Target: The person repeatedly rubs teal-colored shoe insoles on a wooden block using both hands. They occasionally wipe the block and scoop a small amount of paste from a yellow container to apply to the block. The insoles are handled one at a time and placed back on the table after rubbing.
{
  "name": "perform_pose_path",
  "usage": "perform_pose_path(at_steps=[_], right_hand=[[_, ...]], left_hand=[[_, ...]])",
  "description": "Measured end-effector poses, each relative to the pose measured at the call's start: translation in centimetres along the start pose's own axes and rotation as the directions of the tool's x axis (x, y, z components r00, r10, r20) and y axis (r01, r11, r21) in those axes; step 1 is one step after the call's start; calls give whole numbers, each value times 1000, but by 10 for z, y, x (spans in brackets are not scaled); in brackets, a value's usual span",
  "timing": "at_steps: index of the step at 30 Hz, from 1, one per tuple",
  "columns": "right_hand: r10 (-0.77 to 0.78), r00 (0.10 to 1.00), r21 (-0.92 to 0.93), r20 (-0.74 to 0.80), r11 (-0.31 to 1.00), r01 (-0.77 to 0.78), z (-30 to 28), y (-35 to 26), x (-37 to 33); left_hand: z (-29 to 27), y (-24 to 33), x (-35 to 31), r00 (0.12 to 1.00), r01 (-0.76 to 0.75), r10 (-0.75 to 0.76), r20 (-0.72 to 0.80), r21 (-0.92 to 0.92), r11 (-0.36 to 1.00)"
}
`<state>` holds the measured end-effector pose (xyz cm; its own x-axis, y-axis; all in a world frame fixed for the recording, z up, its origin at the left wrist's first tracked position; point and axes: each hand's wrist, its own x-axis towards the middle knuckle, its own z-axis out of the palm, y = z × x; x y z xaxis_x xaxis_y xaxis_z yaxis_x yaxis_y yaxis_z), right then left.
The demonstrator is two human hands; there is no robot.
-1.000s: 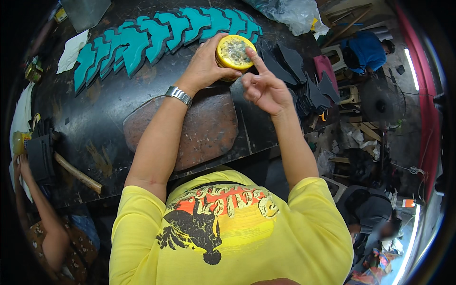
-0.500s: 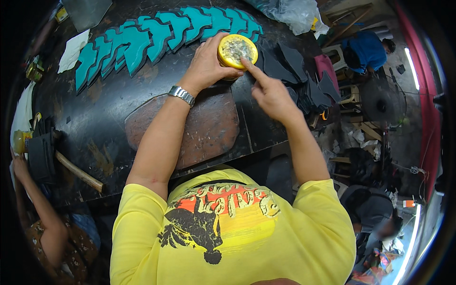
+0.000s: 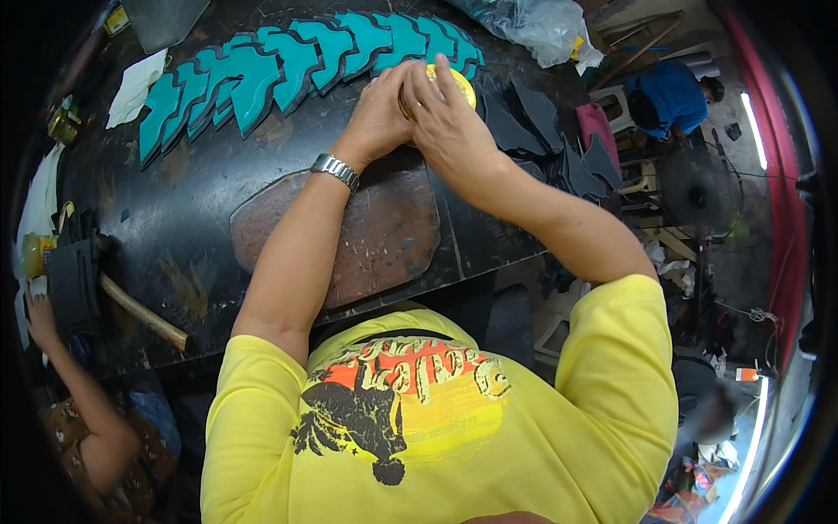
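A round container with a yellow lid (image 3: 466, 87) stands at the far middle of the dark table. My left hand (image 3: 380, 118), with a metal watch (image 3: 335, 169) on its wrist, is wrapped around the container's left side. Over the top lies my right hand (image 3: 454, 131), its fingers bent across the lid, and it hides most of the lid. Both hands touch each other at the container. Just beyond them runs a row of overlapping teal-faced cut pieces (image 3: 301, 65) with dark edges. Black cut pieces (image 3: 534, 122) are piled to the right.
A worn reddish-brown board (image 3: 349, 236) lies on the table in front of me. To the left are a wooden stick (image 3: 144, 313), dark stacked pieces (image 3: 77, 284) and another person's hand (image 3: 40, 321). Clear plastic (image 3: 532, 31) sits at the far right, and a fan (image 3: 698, 192) stands beyond the table.
My right hand has moved from pointing with its index finger on the lid to lying across the lid's top and left side. My left hand keeps its hold. The other person's hand has shifted slightly.
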<state>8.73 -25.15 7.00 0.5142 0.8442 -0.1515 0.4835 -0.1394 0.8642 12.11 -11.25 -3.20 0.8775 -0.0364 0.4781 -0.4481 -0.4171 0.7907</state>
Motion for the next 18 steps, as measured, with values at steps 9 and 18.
perform_pose_path(at_steps=[9,18], right_hand=[[445,890,995,97,-50,-83,19,16,-71],[486,607,353,629,-874,335,64,-42,-1]], left_hand=[[-15,5,2,997,-2,9,76,-88,996],[-11,5,-2,979,175,-129,156,-334,926]])
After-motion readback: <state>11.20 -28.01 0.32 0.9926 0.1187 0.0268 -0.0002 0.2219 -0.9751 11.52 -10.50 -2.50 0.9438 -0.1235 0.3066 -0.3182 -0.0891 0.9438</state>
